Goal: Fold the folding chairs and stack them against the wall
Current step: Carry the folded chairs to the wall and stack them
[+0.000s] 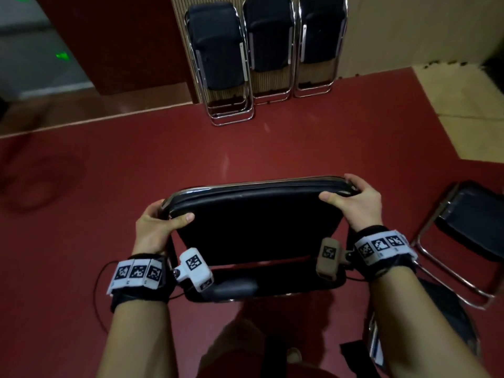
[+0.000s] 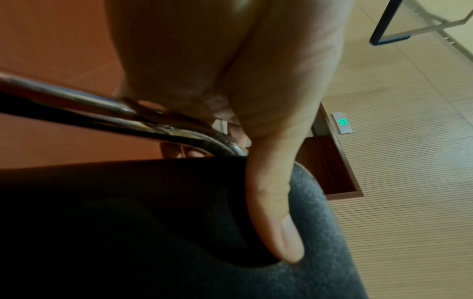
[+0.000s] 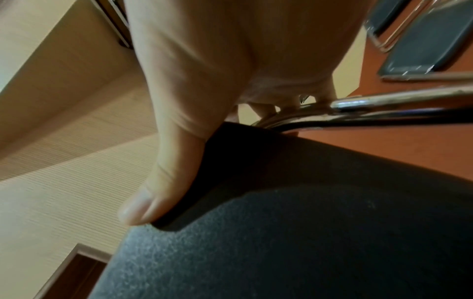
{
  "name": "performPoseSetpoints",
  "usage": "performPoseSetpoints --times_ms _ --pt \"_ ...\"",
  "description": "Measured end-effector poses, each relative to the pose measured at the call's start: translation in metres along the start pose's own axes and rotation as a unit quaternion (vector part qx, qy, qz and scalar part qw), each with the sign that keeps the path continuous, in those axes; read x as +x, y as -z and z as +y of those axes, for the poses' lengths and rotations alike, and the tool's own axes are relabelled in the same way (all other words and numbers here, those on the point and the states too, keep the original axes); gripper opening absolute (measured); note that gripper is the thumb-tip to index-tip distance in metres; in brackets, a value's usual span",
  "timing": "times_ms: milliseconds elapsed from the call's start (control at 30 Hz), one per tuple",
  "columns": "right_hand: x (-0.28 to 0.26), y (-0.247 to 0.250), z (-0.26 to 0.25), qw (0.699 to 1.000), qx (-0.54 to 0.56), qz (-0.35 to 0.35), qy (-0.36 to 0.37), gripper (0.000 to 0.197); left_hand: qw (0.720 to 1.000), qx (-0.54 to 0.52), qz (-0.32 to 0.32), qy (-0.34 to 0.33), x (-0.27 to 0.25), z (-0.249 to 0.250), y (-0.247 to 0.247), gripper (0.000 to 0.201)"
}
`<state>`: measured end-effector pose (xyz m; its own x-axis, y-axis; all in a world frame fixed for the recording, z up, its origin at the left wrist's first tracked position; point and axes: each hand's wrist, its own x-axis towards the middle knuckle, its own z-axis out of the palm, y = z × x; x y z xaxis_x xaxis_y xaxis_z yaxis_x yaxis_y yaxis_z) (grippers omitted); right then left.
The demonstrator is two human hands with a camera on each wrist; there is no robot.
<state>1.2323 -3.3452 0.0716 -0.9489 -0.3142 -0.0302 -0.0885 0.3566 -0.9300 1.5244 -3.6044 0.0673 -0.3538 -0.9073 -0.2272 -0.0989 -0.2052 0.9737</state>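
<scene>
Red floor (image 1: 272, 148): both hands, left (image 1: 152, 227) and right (image 1: 360, 205), are gripping the chair (image 1: 256, 222) top, carrying it toward the wall stack (image 1: 267, 50).

The red floor (image 1: 272, 143) is holding three folded chairs (image 1: 218, 50) that are leaning on the wall (image 1: 395, 31). Another chair (image 1: 469, 227) is sitting on the floor at the right.
</scene>
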Motion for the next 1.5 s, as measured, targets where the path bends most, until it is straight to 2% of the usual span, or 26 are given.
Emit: performPoseSetpoints --times_ms 100,233,400,500,667,800,967,1100,1300,1500 --pt "0.076 -0.025 -0.009 1.000 -0.009 0.004 0.007 0.077 1.000 0.003 -0.007 -0.009 0.074 0.008 -0.043 0.049" --pt "0.174 -0.060 -0.025 0.999 0.006 0.042 0.005 0.074 0.999 -0.001 -0.030 -0.015 0.186 0.030 -0.103 0.059" --pt "0.269 -0.082 -0.047 0.997 0.007 0.072 0.001 0.070 0.997 0.021 -0.076 -0.025 0.302 0.072 -0.173 0.066" --pt "0.313 -0.089 -0.054 0.997 0.003 0.077 -0.004 0.069 0.994 0.027 -0.101 -0.041 0.349 0.093 -0.211 0.065" --pt "0.434 -0.110 -0.064 0.995 0.011 0.101 -0.006 0.065 0.993 0.021 -0.106 -0.043 0.451 0.119 -0.298 0.065" --pt "0.556 -0.120 -0.062 0.994 0.036 0.105 -0.018 0.062 0.995 0.022 -0.097 -0.028 0.531 0.129 -0.385 0.072" --pt "0.697 -0.120 -0.075 0.995 0.038 0.087 -0.030 0.064 0.997 0.014 -0.078 -0.008 0.613 0.151 -0.486 0.067" --pt "0.792 -0.129 -0.090 0.996 0.035 0.075 -0.025 0.065 0.998 0.010 -0.068 -0.001 0.673 0.163 -0.544 0.074" --pt "0.937 -0.157 -0.098 0.996 0.027 0.081 -0.017 0.066 0.996 0.004 -0.087 -0.011 0.785 0.176 -0.637 0.061" --pt "1.066 -0.198 -0.109 0.995 0.020 0.091 -0.034 0.067 0.995 0.008 -0.097 0.006 0.909 0.198 -0.714 0.075"
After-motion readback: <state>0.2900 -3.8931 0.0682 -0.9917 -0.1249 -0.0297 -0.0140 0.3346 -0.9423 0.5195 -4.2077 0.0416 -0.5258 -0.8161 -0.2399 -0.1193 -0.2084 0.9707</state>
